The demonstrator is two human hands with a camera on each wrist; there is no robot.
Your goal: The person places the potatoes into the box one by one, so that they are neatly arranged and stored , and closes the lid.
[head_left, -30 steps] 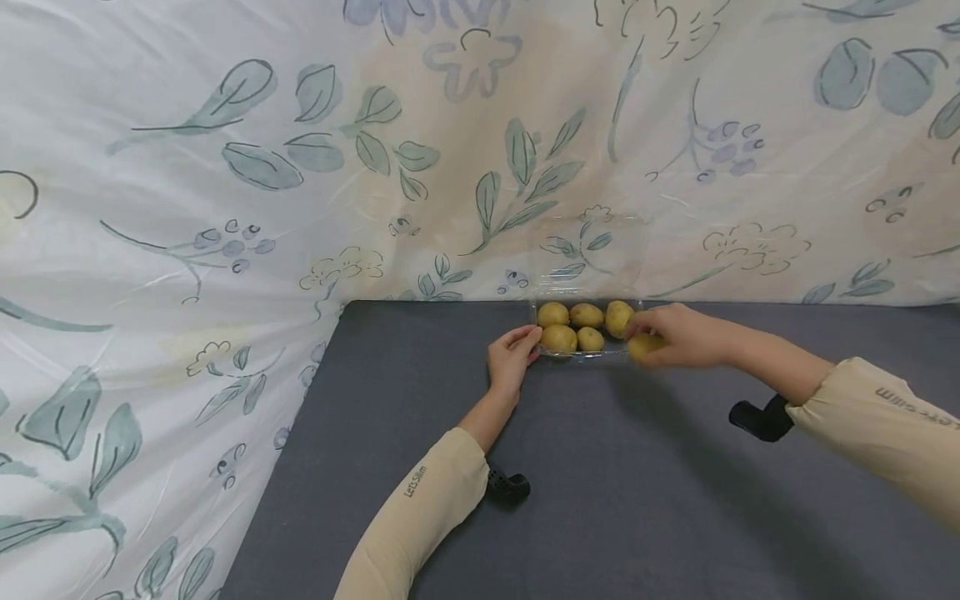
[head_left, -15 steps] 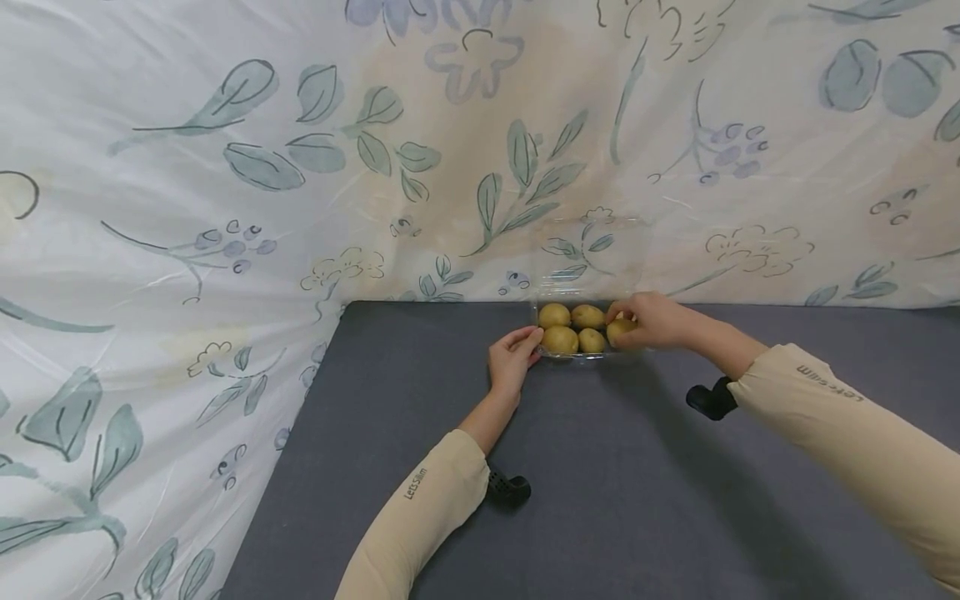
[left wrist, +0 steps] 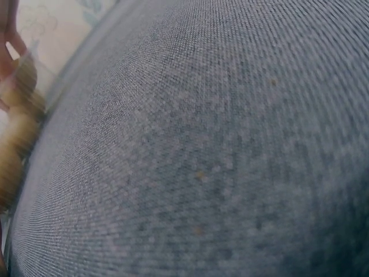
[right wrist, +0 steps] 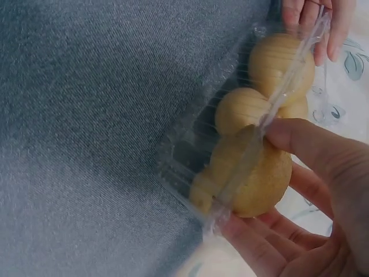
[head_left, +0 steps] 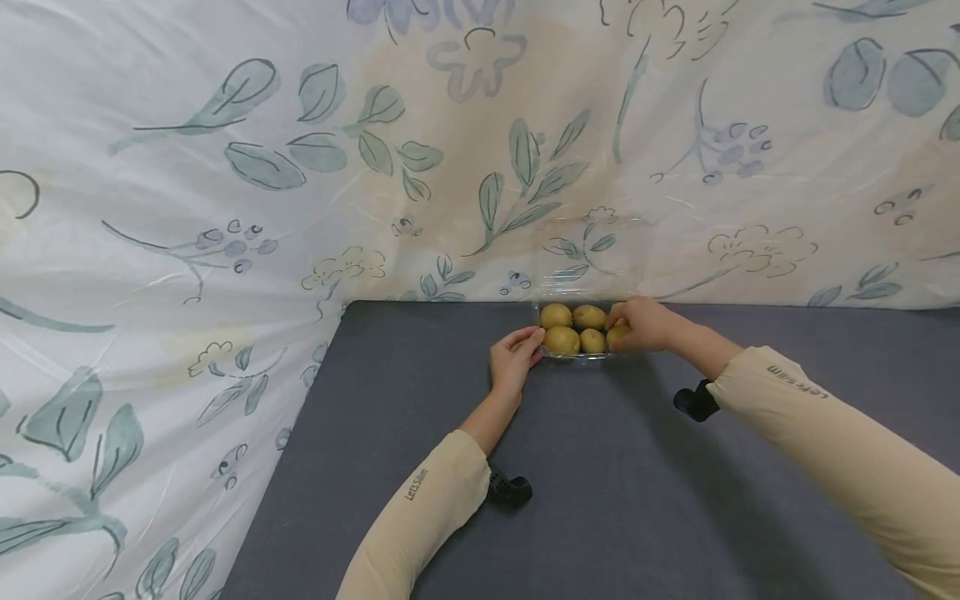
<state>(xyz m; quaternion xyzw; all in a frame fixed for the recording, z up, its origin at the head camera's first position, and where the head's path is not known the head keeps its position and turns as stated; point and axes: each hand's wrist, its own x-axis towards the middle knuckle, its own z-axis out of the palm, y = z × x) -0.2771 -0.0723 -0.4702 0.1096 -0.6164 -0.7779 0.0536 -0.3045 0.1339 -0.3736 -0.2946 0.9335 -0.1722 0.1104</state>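
Observation:
A clear plastic clamshell box (head_left: 577, 357) with several yellow potatoes (head_left: 561, 340) stands at the far edge of the table in the head view. My left hand (head_left: 513, 358) pinches the box's left wall between thumb and fingers. At the right end, my right hand (head_left: 651, 323) grips a potato (right wrist: 259, 179) by its sides. In the right wrist view that potato is partly inside the box, behind the clear wall, with a smaller one partly visible below it. The fingers hide the box's right end in the head view. The left wrist view shows only blurred potatoes (left wrist: 22, 130) at its left edge.
The box's transparent lid (head_left: 592, 250) stands raised at the back, against a floral cloth (head_left: 420, 150). Dark grey fabric (head_left: 585, 483) covers the table. A black wrist device hangs under each sleeve.
My right hand has moved left with the potato, from beside the box's right end to inside it, then slightly lower. The left hand stays on the left wall.

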